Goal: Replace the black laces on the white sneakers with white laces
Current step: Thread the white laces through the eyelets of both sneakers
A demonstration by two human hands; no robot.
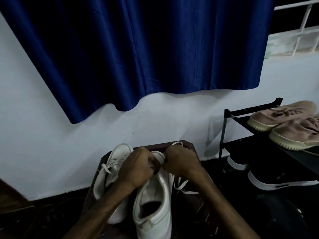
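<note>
- I see a dark table [188, 145] carrying a left sneaker [115, 158] and a right sneaker [156, 195], side by side.
- A white lace [183, 186] trails onto its top beside the right sneaker.

Both hands work over the near white sneaker [153, 200]: the left hand [138, 168] and right hand [179, 161] each seem to pinch the white lace [179, 185], fingers curled. Left of the left hand sits the second white sneaker [110, 166], laced white. Right of the right hand, a black rack [229, 114] holds pink shoes [283, 118].
</note>
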